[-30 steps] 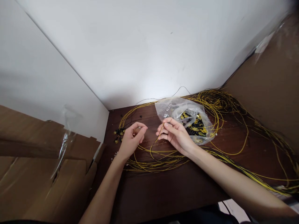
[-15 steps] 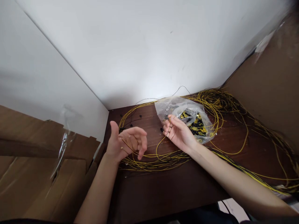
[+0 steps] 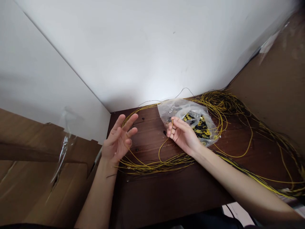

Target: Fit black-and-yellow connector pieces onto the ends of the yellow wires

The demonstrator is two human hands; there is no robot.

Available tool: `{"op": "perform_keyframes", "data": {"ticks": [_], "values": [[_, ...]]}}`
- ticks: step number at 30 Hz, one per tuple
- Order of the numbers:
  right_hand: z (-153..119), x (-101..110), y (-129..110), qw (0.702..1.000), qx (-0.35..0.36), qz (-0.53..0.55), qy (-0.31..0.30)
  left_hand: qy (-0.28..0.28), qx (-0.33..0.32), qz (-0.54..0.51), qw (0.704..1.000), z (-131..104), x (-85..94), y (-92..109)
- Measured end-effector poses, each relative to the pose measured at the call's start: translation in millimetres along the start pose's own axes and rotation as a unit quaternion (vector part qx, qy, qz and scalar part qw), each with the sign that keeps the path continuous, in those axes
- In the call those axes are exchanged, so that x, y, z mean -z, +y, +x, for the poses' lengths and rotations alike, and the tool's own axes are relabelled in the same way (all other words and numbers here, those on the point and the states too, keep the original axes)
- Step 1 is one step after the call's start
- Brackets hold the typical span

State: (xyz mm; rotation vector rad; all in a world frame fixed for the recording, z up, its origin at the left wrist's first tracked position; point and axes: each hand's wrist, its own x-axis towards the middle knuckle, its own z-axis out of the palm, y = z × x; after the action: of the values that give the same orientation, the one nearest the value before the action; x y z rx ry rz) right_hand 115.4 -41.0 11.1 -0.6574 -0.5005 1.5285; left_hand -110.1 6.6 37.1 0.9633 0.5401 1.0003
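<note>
In the head view, my right hand (image 3: 182, 132) pinches a thin black-and-yellow wire (image 3: 162, 147) between thumb and fingertips, in front of the clear plastic bag. That wire curves down to a loose bundle of yellow and black wires (image 3: 156, 167) on the brown tabletop. My left hand (image 3: 118, 140) is raised over the bundle's left end, palm up and fingers spread apart. A yellow strand reaches the edge of its palm; whether it touches is hard to tell. The plastic bag (image 3: 166, 109) contains many small black and yellow parts (image 3: 202, 127).
A tangled coil of wires (image 3: 218, 101) lies at the back right, with more strands along the right side. Cardboard (image 3: 47, 184) stands at left and a brown panel (image 3: 274, 92) at right. A white wall (image 3: 147, 51) closes the back. Small black pieces (image 3: 143, 119) dot the tabletop (image 3: 152, 197).
My left hand has moved left and turned, its fingers now pointing up and more spread, away from the wires it was among. The right hand stays nearly still with its wire.
</note>
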Motion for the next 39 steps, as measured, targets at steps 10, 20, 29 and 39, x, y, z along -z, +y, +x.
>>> {"op": "perform_keyframes", "data": {"ticks": [10, 20, 29, 39], "values": [[-0.3, 1.7, 2.9, 1.000, -0.007, -0.021, 0.004, 0.027, 0.006, 0.093, 0.995, 4.6, -5.7, -0.2], [-1.2, 0.8, 5.2, 0.999, -0.005, -0.039, -0.011, 0.019, -0.064, 0.182, 0.981, 10.6, -9.6, 0.5], [-3.7, -1.9, 8.8, 0.987, 0.051, -0.149, -0.021, 0.111, -0.287, 0.576, 0.757, 11.3, -3.3, -14.5], [-4.0, -2.2, 17.2, 0.973, 0.091, -0.214, -0.005, -0.150, 0.006, 0.504, 0.850, 2.4, -32.4, -18.1]]}}
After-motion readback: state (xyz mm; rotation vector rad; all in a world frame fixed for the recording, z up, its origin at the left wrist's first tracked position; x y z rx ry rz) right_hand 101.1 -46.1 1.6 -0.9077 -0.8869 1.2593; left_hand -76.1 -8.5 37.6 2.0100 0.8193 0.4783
